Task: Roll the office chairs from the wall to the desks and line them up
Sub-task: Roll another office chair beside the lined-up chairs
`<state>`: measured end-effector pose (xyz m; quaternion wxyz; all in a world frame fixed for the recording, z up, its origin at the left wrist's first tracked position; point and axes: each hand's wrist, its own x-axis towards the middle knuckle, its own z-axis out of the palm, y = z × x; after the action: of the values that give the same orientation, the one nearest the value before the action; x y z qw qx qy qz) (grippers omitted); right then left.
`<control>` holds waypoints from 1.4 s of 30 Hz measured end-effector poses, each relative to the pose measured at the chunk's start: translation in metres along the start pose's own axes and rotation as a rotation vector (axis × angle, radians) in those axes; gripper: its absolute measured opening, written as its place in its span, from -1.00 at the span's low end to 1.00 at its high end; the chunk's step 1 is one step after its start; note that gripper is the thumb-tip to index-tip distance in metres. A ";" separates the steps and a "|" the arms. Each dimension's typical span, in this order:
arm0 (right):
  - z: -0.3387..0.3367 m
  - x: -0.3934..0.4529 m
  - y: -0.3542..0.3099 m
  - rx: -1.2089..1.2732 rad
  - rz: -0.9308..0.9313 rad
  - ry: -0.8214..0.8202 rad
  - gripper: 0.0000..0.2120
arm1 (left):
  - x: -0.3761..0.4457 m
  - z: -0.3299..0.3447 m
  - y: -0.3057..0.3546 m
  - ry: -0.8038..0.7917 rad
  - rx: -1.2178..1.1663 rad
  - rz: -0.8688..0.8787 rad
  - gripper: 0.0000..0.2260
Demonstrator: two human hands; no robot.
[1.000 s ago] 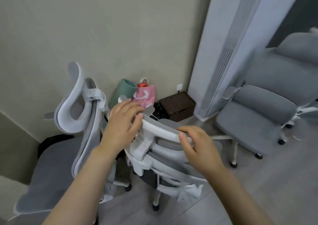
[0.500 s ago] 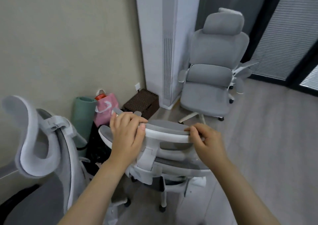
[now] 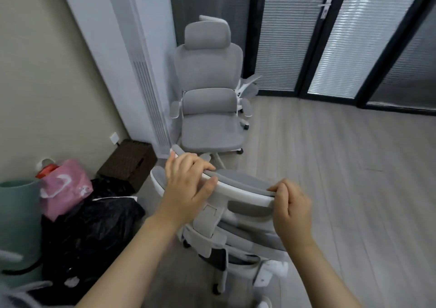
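a person grips the headrest (image 3: 238, 186) of a white-framed grey office chair (image 3: 236, 232) with both hands, seen from a head-worn camera looking down. the left hand (image 3: 188, 187) curls over the headrest's left end, fingers draped across the top and thumb pressed against the near edge. the right hand (image 3: 291, 209) pinches the right end, fingers bent round the rim. the chair sits at the centre of the view on a pale wood-look floor (image 3: 342, 189), its back toward the person and its casters near the bottom edge. a second grey office chair (image 3: 210, 100) stands at 12 o'clock from the held one, facing the camera, just beside a tall white floor-standing unit (image 3: 132, 55) against the beige wall (image 3: 47, 83). at 9 o'clock lie a black bag (image 3: 94, 227), a pink bag (image 3: 66, 187), a rolled green mat (image 3: 16, 215) and a brown woven box (image 3: 128, 160). dark-framed glass doors with blinds (image 3: 349, 36) fill the view at 1 o'clock.
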<state>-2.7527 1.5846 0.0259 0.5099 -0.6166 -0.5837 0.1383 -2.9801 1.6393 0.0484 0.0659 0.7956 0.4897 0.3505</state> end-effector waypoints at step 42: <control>-0.528 0.224 0.438 -0.576 0.451 1.011 -0.69 | 0.404 0.622 0.541 -0.553 -0.686 0.744 -0.73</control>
<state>-2.0317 1.6187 0.0079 0.4947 -0.8266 -0.1394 -0.2295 -2.0854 1.8439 0.0263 0.3179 0.9095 0.0001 0.2679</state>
